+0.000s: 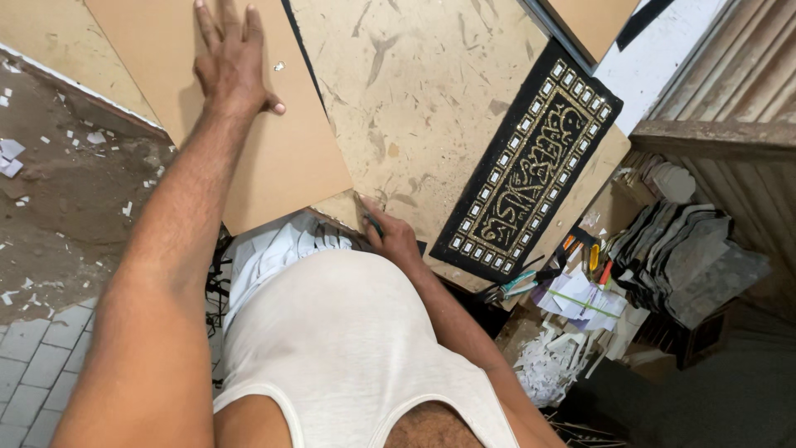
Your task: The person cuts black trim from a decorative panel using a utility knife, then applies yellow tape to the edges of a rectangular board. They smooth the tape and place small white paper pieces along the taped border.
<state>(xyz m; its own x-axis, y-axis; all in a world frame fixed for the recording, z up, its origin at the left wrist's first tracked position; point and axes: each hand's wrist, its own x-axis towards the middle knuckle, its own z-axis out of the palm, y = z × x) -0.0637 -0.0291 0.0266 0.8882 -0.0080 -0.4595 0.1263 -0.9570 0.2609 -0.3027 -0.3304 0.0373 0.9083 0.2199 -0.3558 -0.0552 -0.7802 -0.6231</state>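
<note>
— You stood behind the person. What were the hands doing?

— The left hand [235, 62] lay flat on a brown board sheet [282, 158], fingers spread apart and pressing down, the thumb out to the side. The sheet lay under the palm and ran back from the fingertips toward the person's body, over the scratched worktable [423, 91].

— And the other one?

— The right hand [390, 236] was at the near edge of the table, just beside the near corner of the sheet. Its fingers were curled together on a small dark tool [372, 222], maybe a cutter or a pen; I could not tell which, because most of it was hidden.

— Which step was it, in your opinion?

— I judged it was holding the sheet steady before a cut or a mark. The next move would need the left fingers to keep the sheet from sliding while the tool met its edge.

— What was around?

— To the right of the right-hand fingers lay a black panel with gold ornament [531, 162], very near. Beyond it, lower, were scissors [510, 286], coloured pens [593, 257], paper scraps [547, 365] and a stack of grey cut pieces [688, 257]. Left of the left arm was a dirty floor [58, 207] with white bits.

— Anything in the way?

— The ornament panel left little room for the sheet to turn, I thought.
</note>
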